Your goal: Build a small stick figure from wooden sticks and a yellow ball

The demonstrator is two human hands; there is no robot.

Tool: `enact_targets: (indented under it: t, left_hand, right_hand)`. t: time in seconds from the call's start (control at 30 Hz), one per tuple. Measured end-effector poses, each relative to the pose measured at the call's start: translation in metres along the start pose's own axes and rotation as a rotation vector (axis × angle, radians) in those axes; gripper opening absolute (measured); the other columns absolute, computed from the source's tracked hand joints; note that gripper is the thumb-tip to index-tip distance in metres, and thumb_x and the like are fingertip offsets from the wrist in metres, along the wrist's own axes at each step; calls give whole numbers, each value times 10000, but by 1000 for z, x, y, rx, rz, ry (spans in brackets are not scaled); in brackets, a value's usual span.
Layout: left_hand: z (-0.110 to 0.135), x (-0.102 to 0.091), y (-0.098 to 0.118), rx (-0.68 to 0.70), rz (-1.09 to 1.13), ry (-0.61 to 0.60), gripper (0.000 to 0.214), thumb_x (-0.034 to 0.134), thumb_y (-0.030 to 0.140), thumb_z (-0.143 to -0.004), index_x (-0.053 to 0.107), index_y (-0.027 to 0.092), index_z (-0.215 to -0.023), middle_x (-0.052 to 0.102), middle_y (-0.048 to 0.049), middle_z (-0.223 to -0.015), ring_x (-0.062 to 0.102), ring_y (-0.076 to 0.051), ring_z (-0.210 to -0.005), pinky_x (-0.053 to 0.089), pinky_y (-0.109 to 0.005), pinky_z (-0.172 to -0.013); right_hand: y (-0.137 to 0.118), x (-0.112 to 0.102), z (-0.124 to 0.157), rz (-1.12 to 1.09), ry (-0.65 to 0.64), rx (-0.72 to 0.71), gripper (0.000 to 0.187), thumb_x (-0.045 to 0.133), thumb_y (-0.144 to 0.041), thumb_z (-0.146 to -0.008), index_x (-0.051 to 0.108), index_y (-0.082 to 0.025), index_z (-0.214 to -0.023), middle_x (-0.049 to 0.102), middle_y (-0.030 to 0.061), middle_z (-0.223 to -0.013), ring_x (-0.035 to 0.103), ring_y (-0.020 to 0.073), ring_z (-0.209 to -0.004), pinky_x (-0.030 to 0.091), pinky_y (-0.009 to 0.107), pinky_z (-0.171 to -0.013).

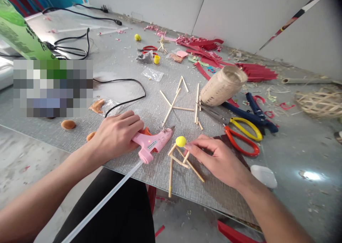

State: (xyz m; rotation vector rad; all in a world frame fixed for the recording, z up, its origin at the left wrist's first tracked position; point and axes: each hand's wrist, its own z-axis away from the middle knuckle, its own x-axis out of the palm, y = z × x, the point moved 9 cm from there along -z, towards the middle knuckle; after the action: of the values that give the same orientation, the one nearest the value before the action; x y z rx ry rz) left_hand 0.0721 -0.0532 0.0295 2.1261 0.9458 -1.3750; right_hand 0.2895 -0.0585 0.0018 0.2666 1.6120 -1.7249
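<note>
My left hand [117, 134] is wrapped round a pink hot glue gun [153, 144] that lies low on the grey mat [149, 93], its nozzle pointing right toward a yellow ball [181, 141]. A white glue stick [107, 198] trails from the gun's back toward me. The ball sits atop a small frame of wooden sticks [177, 163]. My right hand [217, 159] rests on the mat, its fingertips pinching and steadying the sticks just under the ball.
Loose wooden sticks [176, 100] lie beyond, beside a woven bamboo jar [223, 86] on its side. Scissors with red and yellow handles [242, 136], blue pliers [253, 113], red paper strips [211, 50], black cables [125, 93] and a white case [264, 175] surround the work.
</note>
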Motion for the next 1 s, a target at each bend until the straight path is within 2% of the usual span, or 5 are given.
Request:
enact_targets:
  t: [0.2,0.37,0.5,0.83,1.0]
  left_hand:
    - [0,-1,2,-11,-9,-7,157,545,129,-900,495,218,-781,563,7,-731,531,-170,-739,309,-321,-522]
    - [-1,-3,1,-29,-15,-7,207,500,196,-966,514,210,-760,543,19,-713,514,-143,-739,307,-311,-515]
    - [-2,-3,2,-23,-25,-13,217,505,193,-964,526,204,-748,565,9,-702,521,-147,-724,317,-309,-506]
    - [-2,-1,-2,-83,-26,-13,378,347,271,-1021,558,200,-715,554,6,-704,526,-128,-729,345,-318,-530]
    - [-2,-1,-2,-80,-19,-27,345,389,261,-1016,544,202,-713,568,5,-716,505,-127,-712,339,-308,-522]
  right_hand:
    - [1,0,0,-8,6,-4,339,605,-496,-987,798,-252,-852,714,30,-824,654,187,-781,512,338,-761]
    - [2,0,0,-16,10,-6,282,622,-462,-981,808,-263,-911,737,31,-860,674,199,-824,518,344,-794]
    - [2,-2,0,-10,13,-11,271,625,-453,-981,815,-268,-925,746,31,-860,671,200,-808,523,343,-787]
    - [6,-2,-2,-39,-27,31,327,628,-488,-972,767,-242,-806,737,8,-835,661,184,-802,485,313,-751]
    - [6,-3,-3,-67,-8,47,384,641,-563,-945,775,-238,-789,711,12,-809,629,178,-764,472,310,-711]
